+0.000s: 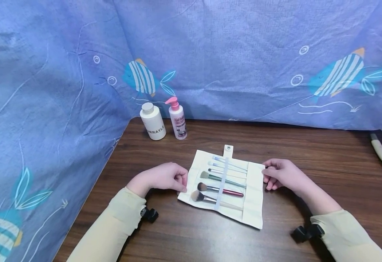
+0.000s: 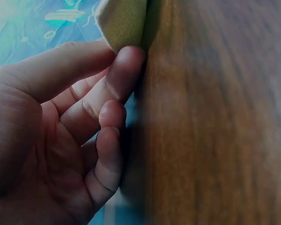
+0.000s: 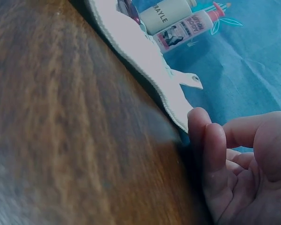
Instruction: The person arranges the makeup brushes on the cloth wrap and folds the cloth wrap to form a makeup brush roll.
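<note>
An unrolled white fabric makeup brush roll point(image 1: 253, 196) lies on the wooden table between both hands. Several makeup brushes sit side by side under its translucent band, among them a red-handled brush point(image 1: 233, 192) and a green-handled brush point(image 1: 231, 181). A short snap strap point(image 1: 228, 150) sticks out from the far edge. My left hand point(image 1: 166, 176) pinches the roll's left edge between thumb and forefinger; the left wrist view shows the fabric corner point(image 2: 124, 23) there. At the far right corner, my right hand point(image 1: 284, 174) pinches the roll with thumb and fingertips, other fingers curled.
Behind the roll, to the left, stand a white bottle point(image 1: 154, 125) with a grey cap and a pump bottle point(image 1: 179, 123) with a pink top. A pale-handled object point(image 1: 380, 151) lies at the far right. Blue fish-print cloth point(image 1: 230, 65) hangs around the table's back and left.
</note>
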`<control>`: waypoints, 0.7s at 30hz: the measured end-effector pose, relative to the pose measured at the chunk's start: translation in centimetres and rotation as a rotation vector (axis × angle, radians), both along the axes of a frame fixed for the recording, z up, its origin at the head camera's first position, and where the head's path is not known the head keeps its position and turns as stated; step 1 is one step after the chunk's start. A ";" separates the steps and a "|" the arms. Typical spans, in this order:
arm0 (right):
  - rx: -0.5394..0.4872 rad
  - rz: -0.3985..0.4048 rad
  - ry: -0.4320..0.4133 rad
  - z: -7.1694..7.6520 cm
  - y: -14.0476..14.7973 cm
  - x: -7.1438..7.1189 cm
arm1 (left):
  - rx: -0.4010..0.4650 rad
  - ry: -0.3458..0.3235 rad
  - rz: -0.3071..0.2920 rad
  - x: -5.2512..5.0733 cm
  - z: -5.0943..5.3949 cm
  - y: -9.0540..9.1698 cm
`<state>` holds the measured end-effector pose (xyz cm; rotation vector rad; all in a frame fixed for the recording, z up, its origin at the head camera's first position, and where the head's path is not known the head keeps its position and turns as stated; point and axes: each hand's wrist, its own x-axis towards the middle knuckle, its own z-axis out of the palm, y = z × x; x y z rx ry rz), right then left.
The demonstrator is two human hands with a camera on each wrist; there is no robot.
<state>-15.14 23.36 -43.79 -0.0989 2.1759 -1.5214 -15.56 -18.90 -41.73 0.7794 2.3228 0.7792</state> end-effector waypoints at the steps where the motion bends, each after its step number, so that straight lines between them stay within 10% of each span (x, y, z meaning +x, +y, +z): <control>1: -0.004 -0.004 0.001 -0.1 0.0 0.0 | -0.008 -0.001 0.001 0.0 0.0 0.0; 21: 0.000 -0.053 0.141 -0.5 -0.1 -0.1 | -0.028 -0.028 -0.069 1.8 0.4 1.5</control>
